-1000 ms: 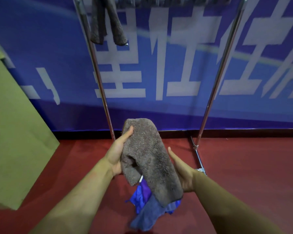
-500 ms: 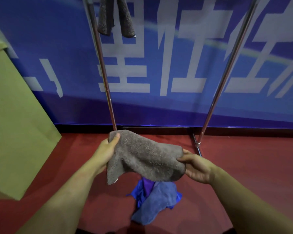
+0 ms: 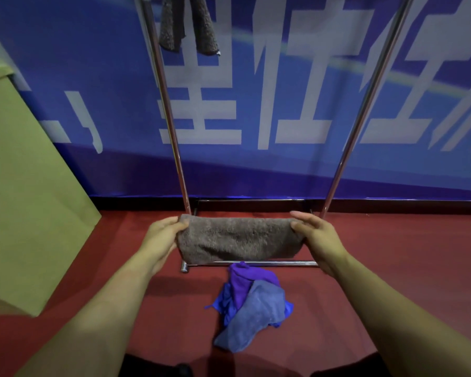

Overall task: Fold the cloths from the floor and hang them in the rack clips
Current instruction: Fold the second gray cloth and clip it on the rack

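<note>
Since a moment ago we have pulled the grey towel [image 3: 238, 239] from a draped bundle into a flat folded band at centre frame, left hand [image 3: 162, 236] and right hand [image 3: 314, 235] each with its grip pinching one end; we judge it ready for hanging. Blue and purple cloths [image 3: 252, 303] remain on the red floor [image 3: 392, 268], lower centre. The rack [image 3: 172, 126] stands before a blue banner [image 3: 283, 164], with a hung towel [image 3: 186, 21] at top.

Top rail and clips of chrome metal rack [image 3: 172, 126]: cut off by upper edge. Hanging grey-brown fluffy cloth [image 3: 186, 25] shows lower part only. Base bar partly hidden behind held grey-brown towel [image 3: 239, 240].
</note>
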{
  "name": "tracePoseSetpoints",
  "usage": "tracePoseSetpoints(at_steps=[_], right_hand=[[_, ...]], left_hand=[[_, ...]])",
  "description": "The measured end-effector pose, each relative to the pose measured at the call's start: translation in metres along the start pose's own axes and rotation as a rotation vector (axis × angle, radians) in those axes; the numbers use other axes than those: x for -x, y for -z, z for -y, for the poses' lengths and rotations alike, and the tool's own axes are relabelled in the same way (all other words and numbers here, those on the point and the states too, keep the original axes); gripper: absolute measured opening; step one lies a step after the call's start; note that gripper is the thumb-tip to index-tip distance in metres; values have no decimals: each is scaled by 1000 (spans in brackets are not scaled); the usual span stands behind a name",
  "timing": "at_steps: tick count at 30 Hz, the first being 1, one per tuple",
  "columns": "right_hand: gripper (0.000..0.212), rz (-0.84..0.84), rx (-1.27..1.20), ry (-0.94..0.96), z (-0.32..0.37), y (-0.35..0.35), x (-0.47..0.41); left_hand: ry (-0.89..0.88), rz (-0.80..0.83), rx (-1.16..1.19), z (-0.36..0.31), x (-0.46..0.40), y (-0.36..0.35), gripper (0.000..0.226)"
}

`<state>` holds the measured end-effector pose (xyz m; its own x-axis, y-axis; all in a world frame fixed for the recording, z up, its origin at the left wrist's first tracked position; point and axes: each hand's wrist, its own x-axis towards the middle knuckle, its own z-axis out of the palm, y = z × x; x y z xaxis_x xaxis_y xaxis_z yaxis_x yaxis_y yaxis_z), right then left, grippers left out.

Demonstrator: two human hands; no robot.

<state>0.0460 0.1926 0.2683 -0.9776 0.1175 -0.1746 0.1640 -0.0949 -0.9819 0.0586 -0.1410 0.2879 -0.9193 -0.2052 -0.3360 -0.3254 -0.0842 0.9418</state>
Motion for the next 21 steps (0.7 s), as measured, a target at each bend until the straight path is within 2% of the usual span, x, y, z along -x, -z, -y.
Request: tracePoseSetpoints(at_steps=[4,10,16,21], right_hand=[[32,-77,-4,158,7,1,0],[23,-200,-18,290,26,-6,5],[20,-259,-64,344,37,-7,12],[14,-278,-52,382,39,-5,17]], left_hand=[[-158,-112,49,-4,0,-2,38],[-393,-215,67,-15,10,-13,18],[-470,-267,163,-20,16,-15,15],[-476,-246,206,-20,18,-16,14]])
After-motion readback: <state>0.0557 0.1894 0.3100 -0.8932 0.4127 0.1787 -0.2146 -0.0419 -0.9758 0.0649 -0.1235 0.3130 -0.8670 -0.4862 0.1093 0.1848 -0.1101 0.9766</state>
